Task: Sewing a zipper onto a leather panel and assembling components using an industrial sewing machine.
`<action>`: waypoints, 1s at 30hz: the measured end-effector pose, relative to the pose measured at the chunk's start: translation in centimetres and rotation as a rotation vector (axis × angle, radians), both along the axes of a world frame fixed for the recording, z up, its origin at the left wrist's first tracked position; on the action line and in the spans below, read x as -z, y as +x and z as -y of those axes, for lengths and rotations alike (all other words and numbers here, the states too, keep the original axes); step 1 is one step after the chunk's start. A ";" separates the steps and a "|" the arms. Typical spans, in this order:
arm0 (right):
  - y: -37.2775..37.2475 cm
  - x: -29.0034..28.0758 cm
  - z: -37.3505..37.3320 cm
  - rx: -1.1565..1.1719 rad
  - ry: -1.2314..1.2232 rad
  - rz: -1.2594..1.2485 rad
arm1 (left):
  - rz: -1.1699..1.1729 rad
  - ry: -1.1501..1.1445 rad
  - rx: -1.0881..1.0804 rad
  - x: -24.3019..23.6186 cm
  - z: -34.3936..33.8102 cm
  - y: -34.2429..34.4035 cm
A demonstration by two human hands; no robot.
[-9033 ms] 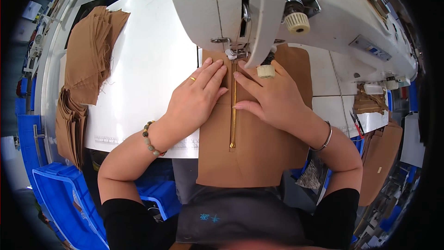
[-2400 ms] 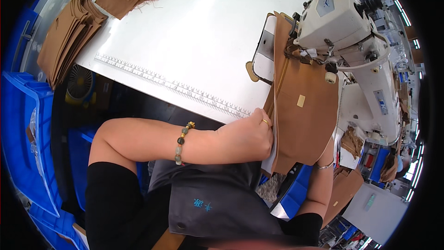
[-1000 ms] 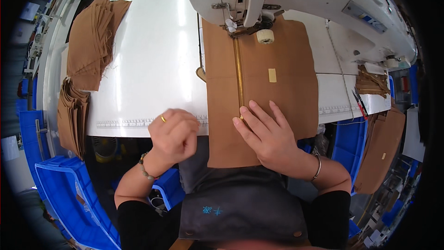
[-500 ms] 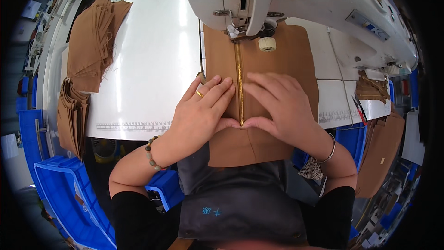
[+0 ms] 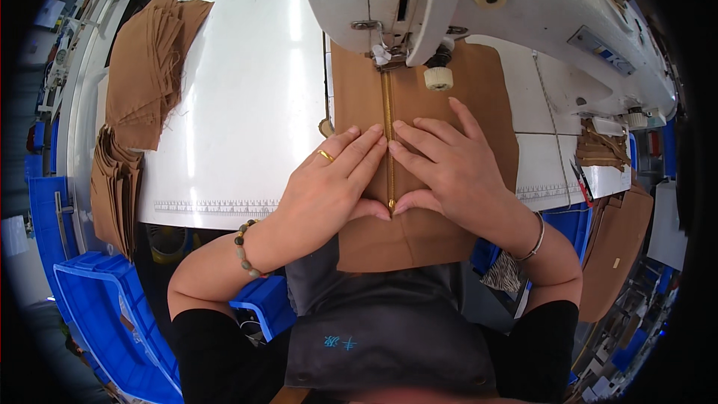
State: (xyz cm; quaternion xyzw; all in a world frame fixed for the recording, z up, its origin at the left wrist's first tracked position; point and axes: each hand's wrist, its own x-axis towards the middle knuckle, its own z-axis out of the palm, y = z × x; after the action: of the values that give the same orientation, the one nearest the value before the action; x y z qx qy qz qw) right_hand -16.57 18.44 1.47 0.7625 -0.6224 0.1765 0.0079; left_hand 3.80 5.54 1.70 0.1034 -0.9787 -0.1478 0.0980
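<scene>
A brown fabric panel (image 5: 479, 112) lies on the white table, its far part under the head of a sewing machine (image 5: 389, 0). Down its middle runs a gold metal zipper (image 5: 388, 105), with the slider near my thumbs. My left hand (image 5: 336, 179) rests on the cloth left of the zipper, fingers stretched out flat. On the other side my right hand (image 5: 452, 176) lies with its fingers spread. Both thumbs point at the zipper's near end and press on the fabric. The panel's near edge hangs over the table's front onto a dark apron (image 5: 389, 344).
Stacked brown fabric pieces (image 5: 153, 67) lie at the left, with folded ones (image 5: 116, 187) nearer. Red-handled thread snips (image 5: 582, 182) and brown scraps (image 5: 602, 146) sit at the right. A blue bin (image 5: 112, 314) stands lower left. More brown panels (image 5: 617, 247) hang at the right.
My right hand's fingers have spread and shifted slightly toward the zipper, with one finger lifted. Both thumbs have slid a little nearer to me. The fabric looks nearly unmoved.
</scene>
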 end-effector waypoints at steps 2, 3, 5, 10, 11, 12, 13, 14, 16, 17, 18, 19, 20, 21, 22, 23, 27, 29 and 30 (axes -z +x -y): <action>0.0 -0.1 -0.1 -0.007 0.003 -0.006 | 0.000 -0.020 0.004 -0.2 -0.1 -0.1; 0.0 -0.2 -0.1 -0.005 0.011 -0.008 | 0.018 -0.040 0.013 -0.3 -0.1 -0.1; -0.1 -0.3 -0.2 -0.009 0.026 -0.010 | 0.012 -0.055 0.015 -0.4 -0.1 -0.2; -0.2 -0.4 -0.1 -0.011 0.046 -0.022 | 0.016 -0.079 0.037 -0.4 0.4 -0.4; -0.3 -0.3 0.0 -0.013 0.045 -0.023 | 0.012 -0.088 0.032 -0.4 0.5 -0.6; -0.3 -0.3 0.2 -0.006 0.038 -0.029 | 0.008 -0.097 0.028 -0.4 0.7 -0.7; -0.4 -0.2 0.4 0.002 0.029 -0.035 | 0.008 -0.098 0.027 -0.3 0.9 -0.9; -0.6 -0.1 0.6 0.002 0.028 -0.037 | 0.015 -0.113 0.011 -0.3 1.1 -1.1; -0.9 0.0 1.1 0.008 0.016 -0.035 | 0.022 -0.126 -0.005 -0.2 1.6 -1.4; -1.1 0.2 1.3 0.009 0.015 -0.036 | 0.040 -0.135 -0.014 -0.2 1.9 -1.6; -1.3 0.3 1.6 0.012 0.004 -0.036 | 0.058 -0.143 -0.023 -0.1 2.2 -1.9; -1.5 0.4 1.8 0.015 -0.006 -0.035 | 0.056 -0.142 -0.023 -0.1 2.5 -2.1; -1.7 0.5 2.2 0.015 -0.004 -0.037 | 0.042 -0.153 -0.029 -0.1 2.8 -2.3; -1.9 0.6 2.5 0.019 -0.011 -0.035 | 0.029 -0.164 -0.035 0.0 3.1 -2.6; -2.1 0.6 2.8 0.023 -0.019 -0.034 | 0.027 -0.163 -0.036 0.0 3.5 -2.8; -2.3 0.7 3.1 0.021 -0.019 -0.037 | 0.027 -0.151 -0.037 0.0 3.8 -3.0; -2.9 0.8 4.2 0.045 -0.002 -0.030 | 0.029 -0.108 -0.047 0.1 4.9 -3.8; -3.1 0.8 4.5 0.060 0.000 -0.025 | -0.022 -0.129 -0.048 0.2 5.5 -4.3; -3.2 0.9 4.7 0.052 -0.028 -0.007 | -0.051 -0.144 -0.046 0.3 5.7 -4.4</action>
State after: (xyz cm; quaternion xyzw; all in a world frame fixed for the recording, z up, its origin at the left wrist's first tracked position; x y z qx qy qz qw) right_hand -19.74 13.74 0.58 0.7466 -0.6393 0.1825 0.0253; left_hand -0.65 -0.17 1.42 0.1147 -0.9814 -0.0774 0.1334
